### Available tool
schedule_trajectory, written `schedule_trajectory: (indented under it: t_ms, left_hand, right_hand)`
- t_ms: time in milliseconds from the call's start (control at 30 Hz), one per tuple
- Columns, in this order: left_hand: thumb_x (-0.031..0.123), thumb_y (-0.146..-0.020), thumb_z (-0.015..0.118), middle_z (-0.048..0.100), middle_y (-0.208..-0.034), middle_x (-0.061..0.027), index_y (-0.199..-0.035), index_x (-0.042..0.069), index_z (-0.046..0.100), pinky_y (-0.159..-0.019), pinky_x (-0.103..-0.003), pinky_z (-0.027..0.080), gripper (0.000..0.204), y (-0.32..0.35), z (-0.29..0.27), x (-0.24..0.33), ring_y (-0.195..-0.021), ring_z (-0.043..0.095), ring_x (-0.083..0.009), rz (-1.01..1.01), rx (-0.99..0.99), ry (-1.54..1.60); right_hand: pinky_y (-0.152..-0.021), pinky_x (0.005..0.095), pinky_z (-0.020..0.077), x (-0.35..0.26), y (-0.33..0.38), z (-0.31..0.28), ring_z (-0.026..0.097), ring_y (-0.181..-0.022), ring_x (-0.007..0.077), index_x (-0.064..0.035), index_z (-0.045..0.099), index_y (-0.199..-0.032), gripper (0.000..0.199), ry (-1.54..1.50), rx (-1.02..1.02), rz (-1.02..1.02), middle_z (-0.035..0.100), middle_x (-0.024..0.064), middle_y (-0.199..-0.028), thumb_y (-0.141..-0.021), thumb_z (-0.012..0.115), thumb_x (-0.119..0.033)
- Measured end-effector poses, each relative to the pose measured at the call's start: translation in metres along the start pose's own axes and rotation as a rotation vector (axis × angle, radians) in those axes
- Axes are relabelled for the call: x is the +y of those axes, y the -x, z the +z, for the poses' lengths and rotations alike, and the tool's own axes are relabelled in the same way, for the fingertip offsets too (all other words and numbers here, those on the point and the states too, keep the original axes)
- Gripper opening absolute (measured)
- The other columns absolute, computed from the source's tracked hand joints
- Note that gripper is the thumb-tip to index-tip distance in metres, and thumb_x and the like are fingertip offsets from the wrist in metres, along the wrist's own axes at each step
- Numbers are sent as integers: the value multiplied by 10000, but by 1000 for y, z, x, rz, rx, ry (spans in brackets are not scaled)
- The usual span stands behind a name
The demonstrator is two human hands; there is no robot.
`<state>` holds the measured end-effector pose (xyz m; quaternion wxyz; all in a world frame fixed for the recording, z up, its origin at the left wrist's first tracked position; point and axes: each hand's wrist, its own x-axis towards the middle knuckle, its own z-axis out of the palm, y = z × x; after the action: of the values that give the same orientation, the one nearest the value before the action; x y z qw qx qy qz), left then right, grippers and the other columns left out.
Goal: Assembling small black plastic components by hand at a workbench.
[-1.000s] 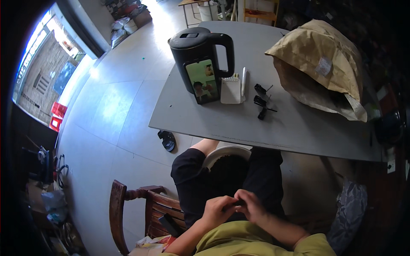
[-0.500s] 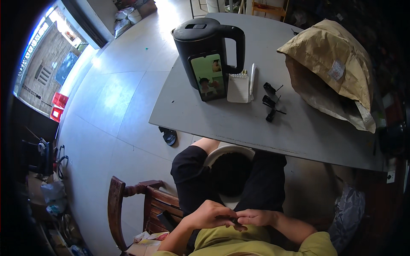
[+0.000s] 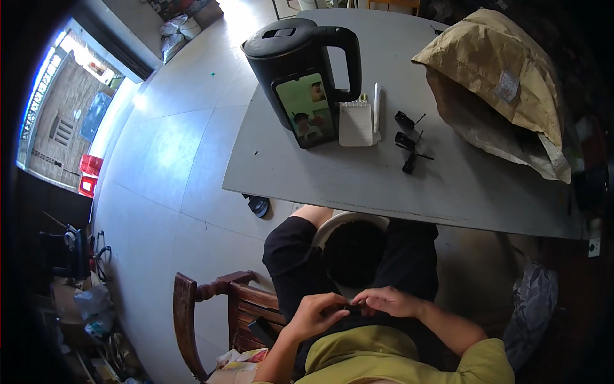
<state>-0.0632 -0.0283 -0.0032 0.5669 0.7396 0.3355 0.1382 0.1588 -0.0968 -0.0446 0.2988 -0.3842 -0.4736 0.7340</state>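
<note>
Dark piece [image 3: 354, 309], five o'clock: left hand [image 3: 317, 315] and right hand [image 3: 393, 302] apparently pinch it, working it; steadiness needed next.

Right hand [image 3: 391, 302]: open space to table edge [image 3: 384, 208]; kettle [image 3: 279, 50], bag [image 3: 495, 73] block beyond.

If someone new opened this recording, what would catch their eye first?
Probably the large black kettle on the left part of the grey table, with a lit phone propped against its side. Next, the crumpled brown paper bag gaping at the table's right. Near the bottom, the left grip and right grip are close together, a small dark item between them.
</note>
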Motion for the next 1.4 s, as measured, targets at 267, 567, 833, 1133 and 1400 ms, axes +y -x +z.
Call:
schedule_trajectory:
  t_ms: [267,567,833,1133,1400]
  left_hand:
    - [102,-722,738,633,-731,-106,-885,19,634,-567,-286,474,211,-7,5,7,-656,631,-241,171,-166,59]
    - [113,-717,727,619,-706,-103,-857,26,634,-555,-310,470,190,-1,-4,21,-630,617,-264,318,-236,167]
    - [188,-882,577,576,-720,-39,-1184,-37,498,-577,-191,428,385,-17,-19,38,-604,517,-83,239,507,376]
    - [-20,-876,502,562,-707,12,-1009,-30,609,-547,-162,383,171,7,-16,-3,-596,497,-34,-49,473,362]
    - [-56,-817,538,580,-695,-43,-955,8,632,-572,-199,429,179,-2,-18,7,-602,560,-86,-50,419,-47]
  right_hand:
    - [-660,211,394,15,4,22,457,-695,68,-26,533,-1002,259,-435,-254,70,496,-14,-750,-976,417,-256]
    - [-574,198,347,-17,9,37,374,-622,56,-46,484,-1041,238,-444,-435,26,412,-37,-718,-979,404,-260]
    - [-536,203,365,-118,-50,-14,422,-536,60,-22,536,-943,307,-358,21,-238,459,-14,-622,-966,410,-301]
    - [-369,262,408,-222,3,11,543,-398,147,-11,625,-787,266,545,363,-907,550,30,-538,-790,647,-276]
    - [-376,308,395,-267,27,10,518,-409,241,45,582,-735,325,910,282,-977,502,105,-532,-808,613,-270]
